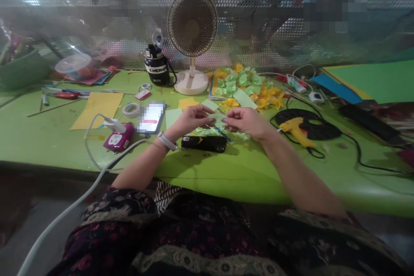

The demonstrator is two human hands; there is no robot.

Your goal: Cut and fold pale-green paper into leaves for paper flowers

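Note:
Over the middle of the green table, my left hand (pixel 198 117) pinches one side of a small piece of light green paper (pixel 217 119). My right hand (pixel 242 120) has its thumb and fingertips closed on the other side of it. A thin tip sticks out by the right fingers; too small to make out. Below both hands lie green paper scraps (pixel 205 131) and a blue-handled tool (pixel 224 133), partly hidden. A black oblong case (pixel 203 143) rests nearer to me. Just behind the hands is a pile of folded green paper flowers (pixel 241 81) and yellow paper flowers (pixel 268 96).
Right of my hands, a yellow glue gun (pixel 296 131) lies by a black disc (pixel 323 127) with cables. To the left are a phone (pixel 151 117), a tape roll (pixel 131 110) and a purple socket block (pixel 119 138). A fan (pixel 192 30) and bottle (pixel 157 67) stand behind.

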